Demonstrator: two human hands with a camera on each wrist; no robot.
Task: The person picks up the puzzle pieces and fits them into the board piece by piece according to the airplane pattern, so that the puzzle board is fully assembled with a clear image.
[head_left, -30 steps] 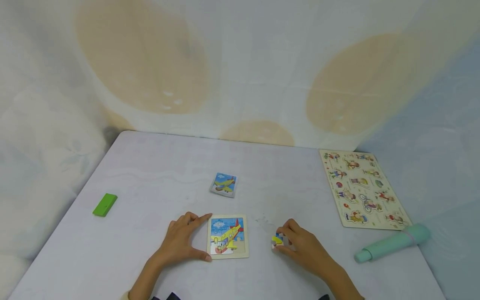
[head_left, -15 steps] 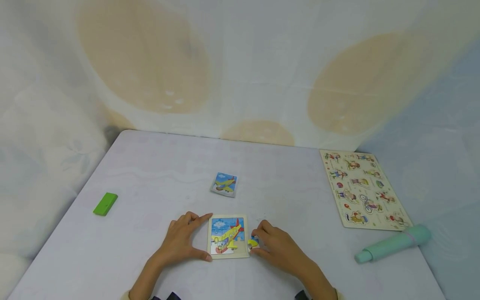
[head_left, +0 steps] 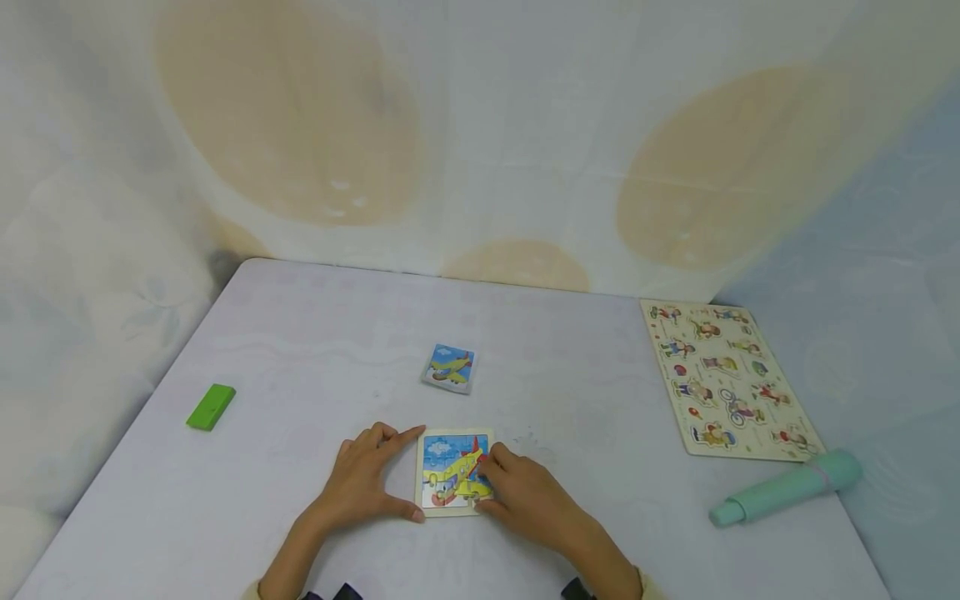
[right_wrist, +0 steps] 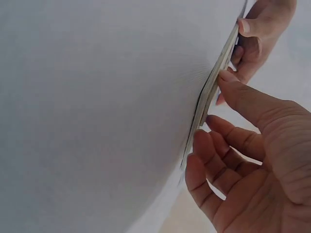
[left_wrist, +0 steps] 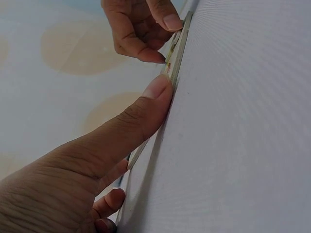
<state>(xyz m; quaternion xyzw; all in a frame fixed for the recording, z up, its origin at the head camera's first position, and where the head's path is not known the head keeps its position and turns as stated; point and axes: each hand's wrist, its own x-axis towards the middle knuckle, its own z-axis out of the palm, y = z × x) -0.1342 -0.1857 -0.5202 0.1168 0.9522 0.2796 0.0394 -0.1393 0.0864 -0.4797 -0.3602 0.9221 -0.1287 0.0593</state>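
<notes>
A small square jigsaw puzzle (head_left: pixel 450 467) in a pale wooden frame, with a yellow airplane on blue sky, lies flat on the table. My left hand (head_left: pixel 360 479) rests at its left side, forefinger at the far left corner and thumb at the near left corner, both stretched out. At the near right corner my right hand (head_left: pixel 528 496) pinches a puzzle piece (head_left: pixel 480 489) between thumb and fingers, mostly covered by those fingers. Seen edge-on in the right wrist view, the puzzle frame (right_wrist: pixel 206 94) has the right thumb and fingertips against it.
Beyond the puzzle lies a small picture card (head_left: pixel 450 369) of the same airplane. A green block (head_left: pixel 212 407) sits at the left. On the right are a large wooden figure board (head_left: pixel 723 379) and a rolled mint-green item (head_left: pixel 783 490).
My right hand has moved left with the puzzle piece, from the table beside the puzzle to its near right corner. My left hand has stayed in place.
</notes>
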